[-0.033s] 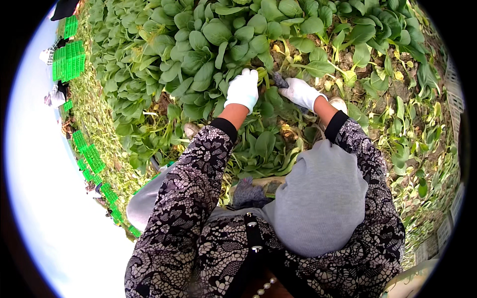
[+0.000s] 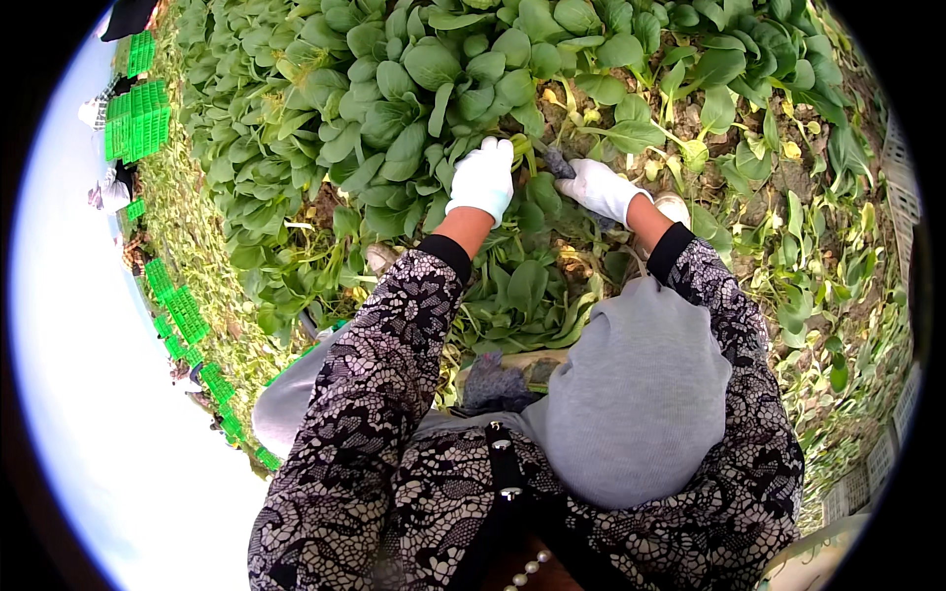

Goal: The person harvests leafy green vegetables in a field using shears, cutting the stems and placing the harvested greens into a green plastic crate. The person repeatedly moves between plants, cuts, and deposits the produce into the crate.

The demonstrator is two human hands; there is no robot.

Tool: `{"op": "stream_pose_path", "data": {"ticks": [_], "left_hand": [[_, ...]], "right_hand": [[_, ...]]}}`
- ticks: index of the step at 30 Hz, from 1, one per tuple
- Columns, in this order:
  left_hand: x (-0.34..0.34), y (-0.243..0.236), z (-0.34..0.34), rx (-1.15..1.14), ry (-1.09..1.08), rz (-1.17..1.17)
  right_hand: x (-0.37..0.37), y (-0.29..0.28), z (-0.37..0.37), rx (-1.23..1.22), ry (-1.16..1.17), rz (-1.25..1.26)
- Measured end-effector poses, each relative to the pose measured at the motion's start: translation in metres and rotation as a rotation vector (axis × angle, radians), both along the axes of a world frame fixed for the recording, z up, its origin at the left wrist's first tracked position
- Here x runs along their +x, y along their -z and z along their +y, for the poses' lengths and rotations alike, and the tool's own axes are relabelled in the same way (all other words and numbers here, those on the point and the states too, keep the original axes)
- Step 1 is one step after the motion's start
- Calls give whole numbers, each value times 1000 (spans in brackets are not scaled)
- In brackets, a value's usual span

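Note:
My left hand point(image 2: 482, 179), in a white glove, is closed at the edge of a dense bed of leafy greens point(image 2: 402, 123), which look like bok choy. Its fingers curl in among the stems, and the leaves partly hide what they grip. Just to the right, my right hand point(image 2: 599, 189), also gloved in white, is closed round a dark purplish-grey, rough-looking strip point(image 2: 558, 163). One end sticks out past the thumb toward the left hand, and a bit more shows below the palm. Cut-looking greens point(image 2: 527, 286) lie on the ground between my forearms.
A similar purplish-grey bundle point(image 2: 496, 382) lies by my lap, beside my grey-clothed knee point(image 2: 636, 394). Loose leaves and yellowed stalks point(image 2: 788, 236) cover the soil at right. Green crates point(image 2: 138, 120) stand at far left with people nearby; pale crates point(image 2: 902, 177) line the right rim.
My right hand has shifted very slightly to the right and nearer to me, with the purplish-grey strip still in it. The left hand stays almost where it was.

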State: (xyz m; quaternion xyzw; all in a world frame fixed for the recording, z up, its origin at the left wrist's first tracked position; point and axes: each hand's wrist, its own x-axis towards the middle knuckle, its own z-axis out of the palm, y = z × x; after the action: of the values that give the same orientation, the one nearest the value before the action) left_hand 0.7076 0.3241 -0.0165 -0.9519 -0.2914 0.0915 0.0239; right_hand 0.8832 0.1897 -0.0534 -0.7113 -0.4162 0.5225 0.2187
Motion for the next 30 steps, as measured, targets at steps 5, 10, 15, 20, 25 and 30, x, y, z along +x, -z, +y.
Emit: {"op": "stream_pose_path", "data": {"ticks": [5, 10, 15, 20, 25, 30], "left_hand": [[-21, 4, -11, -15, 116, -207], [-18, 8, -9, -36, 56, -112], [-23, 11, -10, -20, 51, -127], [-36, 11, -17, 25, 158, -241], [-32, -5, -28, 81, 153, -77], [-22, 7, -26, 168, 51, 67]], "right_hand": [[-6, -3, -27, 81, 42, -110], [-7, 6, -12, 71, 32, -102], [-7, 6, -18, -17, -48, -20], [-13, -10, -27, 86, 59, -244], [-11, -7, -17, 68, -69, -256], [-9, -9, -7, 68, -137, -305]]}}
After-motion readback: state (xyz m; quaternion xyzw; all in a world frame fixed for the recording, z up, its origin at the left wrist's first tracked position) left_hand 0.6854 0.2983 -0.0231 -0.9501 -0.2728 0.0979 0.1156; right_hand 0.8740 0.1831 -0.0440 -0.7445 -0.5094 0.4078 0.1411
